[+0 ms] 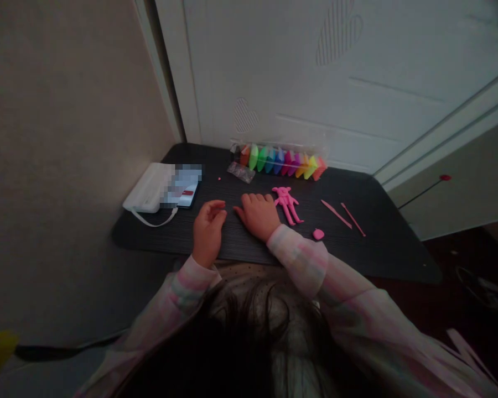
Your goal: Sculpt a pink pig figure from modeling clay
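My left hand (pixel 208 231) is just above the near part of the dark table, its fingers loosely curved and the thumb apart, with nothing visible in it. Palm down on the tabletop lies my right hand (pixel 259 215), thumb stretched out to the left; whatever may be under the palm is hidden. Right beside its fingers is a pink clay figure (pixel 285 203) with round ears and long legs, lying flat. A small pink clay lump (pixel 318 234) sits to the right of my right wrist. Two pink modelling tools (pixel 336 214) lie farther right.
At the back, a clear pack of coloured clay blocks (pixel 279 160) stands against the white door (pixel 274 66). A crumpled clear wrapper (pixel 241 172) lies before it. On the left are a white power bank (pixel 150 188), its cable (pixel 157 224) and a phone (pixel 187 188).
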Demonstrator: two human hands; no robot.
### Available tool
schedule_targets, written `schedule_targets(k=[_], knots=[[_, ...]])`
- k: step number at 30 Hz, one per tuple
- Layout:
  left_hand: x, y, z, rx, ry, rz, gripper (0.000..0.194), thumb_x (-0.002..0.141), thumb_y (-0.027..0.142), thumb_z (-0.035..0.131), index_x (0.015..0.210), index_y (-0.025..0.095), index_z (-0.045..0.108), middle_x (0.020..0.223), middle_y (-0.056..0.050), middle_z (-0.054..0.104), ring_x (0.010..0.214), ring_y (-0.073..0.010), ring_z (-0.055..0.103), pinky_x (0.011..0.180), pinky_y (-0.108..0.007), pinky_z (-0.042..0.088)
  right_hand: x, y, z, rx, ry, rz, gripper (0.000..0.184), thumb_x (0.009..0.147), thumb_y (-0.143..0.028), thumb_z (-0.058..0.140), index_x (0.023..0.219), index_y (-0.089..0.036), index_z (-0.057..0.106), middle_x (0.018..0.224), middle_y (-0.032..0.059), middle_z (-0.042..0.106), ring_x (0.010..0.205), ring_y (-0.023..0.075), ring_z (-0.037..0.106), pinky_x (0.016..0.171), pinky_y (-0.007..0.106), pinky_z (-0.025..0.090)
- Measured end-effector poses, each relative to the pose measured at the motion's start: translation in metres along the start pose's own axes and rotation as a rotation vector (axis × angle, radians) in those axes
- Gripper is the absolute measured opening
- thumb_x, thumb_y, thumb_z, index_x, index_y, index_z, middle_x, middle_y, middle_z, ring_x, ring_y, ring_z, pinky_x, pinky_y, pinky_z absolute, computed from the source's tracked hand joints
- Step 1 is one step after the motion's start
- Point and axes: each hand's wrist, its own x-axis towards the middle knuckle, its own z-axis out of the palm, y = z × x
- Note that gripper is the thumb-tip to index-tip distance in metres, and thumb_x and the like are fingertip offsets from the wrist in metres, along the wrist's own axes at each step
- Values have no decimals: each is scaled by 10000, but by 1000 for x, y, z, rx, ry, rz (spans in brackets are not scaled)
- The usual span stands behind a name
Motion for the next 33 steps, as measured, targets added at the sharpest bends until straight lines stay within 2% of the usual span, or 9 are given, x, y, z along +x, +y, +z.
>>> schedule_targets(k=[4, 10, 16, 22, 28, 30, 33], knots=[[0, 0, 0, -1, -2, -4, 159, 669, 184, 534, 824, 172, 566, 836, -11, 578, 739, -126, 541, 693, -257, 420, 2, 8, 1, -26, 4, 106, 314, 849, -407, 347, 901, -127, 480, 902, 120, 590, 844, 247, 515, 722, 357, 292], [0, 0, 0, -9, 8, -16, 164, 663, 188, 537, 825, 171, 561, 856, -16, 579, 748, -129, 542, 696, -259, 425, 1, -5, 1, 8, 13, -53, 272, 856, -384, 343, 895, -150, 476, 896, 99, 594, 825, 234, 520, 711, 359, 290], [0, 0, -1, 6, -15, -13, 171, 672, 208, 534, 838, 174, 563, 858, -19, 577, 771, -138, 541, 710, -270, 423, 2, 5, 1, -29, 10, 68, 310, 850, -411, 344, 900, -135, 476, 894, 111, 590, 840, 245, 518, 718, 364, 287], [0, 1, 0, 0, -2, -7, 160, 663, 194, 535, 819, 172, 561, 852, -17, 579, 761, -134, 543, 701, -264, 424, 1, -8, -5, 42, -16, -22, 288, 864, -394, 324, 903, -156, 482, 913, 96, 598, 841, 222, 532, 715, 340, 282], [0, 1, 0, 10, -22, -10, 171, 672, 206, 533, 836, 172, 564, 854, -19, 578, 768, -137, 542, 705, -266, 420, -5, 21, -27, 63, 107, 167, 346, 895, -374, 214, 866, -159, 483, 834, 62, 612, 785, 190, 552, 664, 294, 267], [0, 1, 0, 11, -19, -9, 169, 672, 206, 532, 833, 170, 565, 840, -17, 578, 760, -135, 540, 703, -265, 419, -11, 25, -27, 36, 119, 164, 328, 897, -349, 220, 849, -161, 484, 820, 60, 613, 775, 189, 552, 661, 291, 261], [0, 1, 1, 5, -5, -16, 168, 665, 202, 534, 827, 169, 564, 832, -15, 575, 747, -131, 537, 697, -262, 418, -22, 19, -17, 13, 44, 91, 282, 886, -327, 271, 819, -162, 489, 804, 58, 622, 757, 193, 556, 670, 296, 254]])
